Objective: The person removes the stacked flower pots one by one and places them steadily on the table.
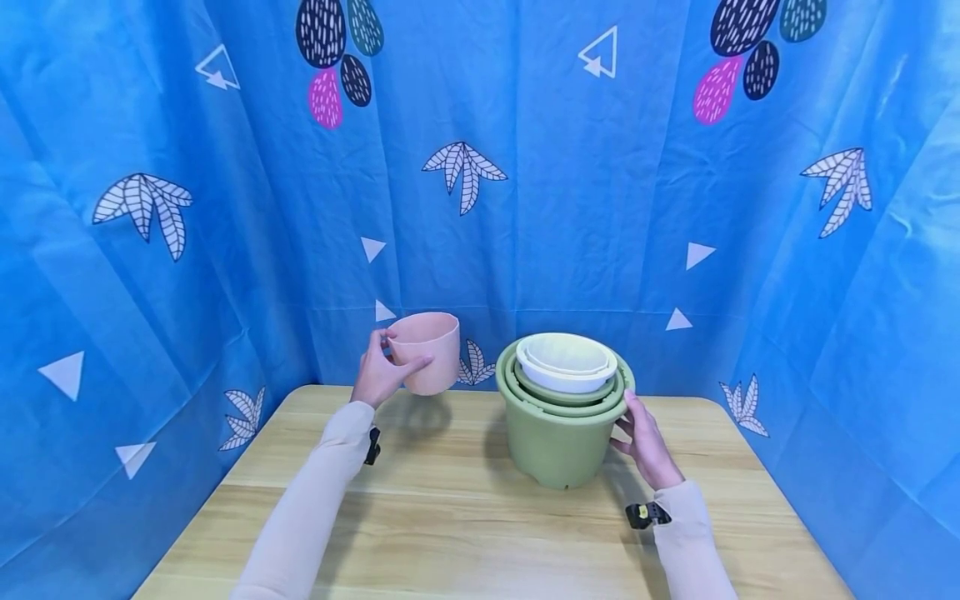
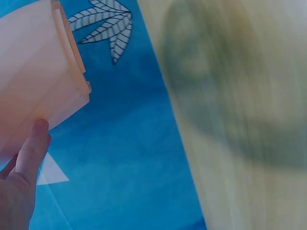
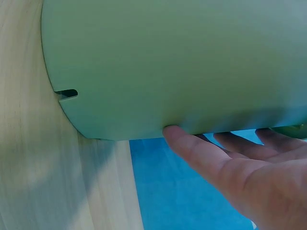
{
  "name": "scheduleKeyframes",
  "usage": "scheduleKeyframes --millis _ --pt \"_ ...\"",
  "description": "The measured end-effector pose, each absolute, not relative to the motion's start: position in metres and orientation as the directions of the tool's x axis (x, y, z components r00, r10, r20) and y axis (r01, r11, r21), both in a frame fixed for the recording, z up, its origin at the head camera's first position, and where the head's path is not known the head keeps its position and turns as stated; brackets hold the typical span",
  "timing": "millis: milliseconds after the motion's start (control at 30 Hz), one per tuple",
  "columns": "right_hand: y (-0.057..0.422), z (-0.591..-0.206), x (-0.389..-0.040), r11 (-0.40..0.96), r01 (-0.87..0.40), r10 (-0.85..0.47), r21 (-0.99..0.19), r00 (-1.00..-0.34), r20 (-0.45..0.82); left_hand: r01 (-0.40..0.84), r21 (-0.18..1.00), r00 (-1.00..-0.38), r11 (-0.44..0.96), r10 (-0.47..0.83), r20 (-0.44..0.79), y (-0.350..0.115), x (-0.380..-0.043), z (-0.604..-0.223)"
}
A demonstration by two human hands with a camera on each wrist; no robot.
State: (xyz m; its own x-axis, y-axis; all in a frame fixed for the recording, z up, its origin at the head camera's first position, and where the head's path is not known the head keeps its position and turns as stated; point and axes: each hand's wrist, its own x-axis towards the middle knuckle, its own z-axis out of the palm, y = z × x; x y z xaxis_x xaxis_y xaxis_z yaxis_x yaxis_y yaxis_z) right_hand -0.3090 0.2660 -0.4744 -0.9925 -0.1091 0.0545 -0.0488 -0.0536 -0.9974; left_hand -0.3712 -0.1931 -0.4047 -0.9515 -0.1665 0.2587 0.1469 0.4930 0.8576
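My left hand grips a pink plastic pot, with the thumb along its near side and fingers at its rim. That pot is raised above the tabletop, its mouth tilted toward me; the left wrist view shows its wall and base edge. On the right, a large green pot stands on the table with smaller green pots nested inside it. White pots sit nested on top of these. My right hand touches the large green pot's right side with extended fingers, just under and at the rim.
Both pots are over the far part of the wooden table. Behind its back edge and along both sides hangs a blue patterned curtain. The large green pot has a notch at its base.
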Motion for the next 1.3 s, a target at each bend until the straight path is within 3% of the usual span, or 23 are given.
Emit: scheduleKeyframes --millis 867,1300 --pt "0.266 -0.471 -0.309 -0.064 -0.031 -0.129 -0.997 -0.991 0.039 -0.005 0.847 -0.958 0.531 -0.245 0.148 -0.222 -0.353 -0.46" --pt "0.268 -0.472 -0.31 -0.062 -0.037 -0.125 -0.997 -0.991 0.044 -0.017 0.824 -0.959 0.567 -0.241 0.146 -0.233 -0.351 -0.483"
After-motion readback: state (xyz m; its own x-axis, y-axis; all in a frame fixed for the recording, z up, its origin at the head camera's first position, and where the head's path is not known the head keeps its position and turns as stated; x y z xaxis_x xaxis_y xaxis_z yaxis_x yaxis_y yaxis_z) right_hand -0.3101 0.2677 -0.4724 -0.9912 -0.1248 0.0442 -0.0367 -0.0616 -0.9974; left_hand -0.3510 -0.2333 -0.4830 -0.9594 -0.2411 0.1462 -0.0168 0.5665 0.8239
